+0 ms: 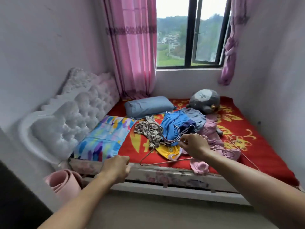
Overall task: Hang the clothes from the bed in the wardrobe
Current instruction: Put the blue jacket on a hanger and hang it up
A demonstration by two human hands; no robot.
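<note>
Our right hand [194, 146] pinches the upper wire of a pink hanger [165, 160], fingers closed on it just below the hook. Our left hand [115, 167] is curled loosely and holds nothing, hovering at the near edge of the bed [181, 176]. Just beyond the right fingers lies the heap of clothes [178, 126]: blue, patterned, yellow and pink pieces on the red blanket [247, 146]. To the right of them a second hanger [237, 142] rests. Farther off sit a blue pillow [148, 106] and a grey plush toy [204, 100].

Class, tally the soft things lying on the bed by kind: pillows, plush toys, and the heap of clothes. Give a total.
Pillows: 2, blue pillow and patterned pillow
Plush toys: 1, grey plush
Clothes heaps: 1, clothes heap
Total: 4
</note>
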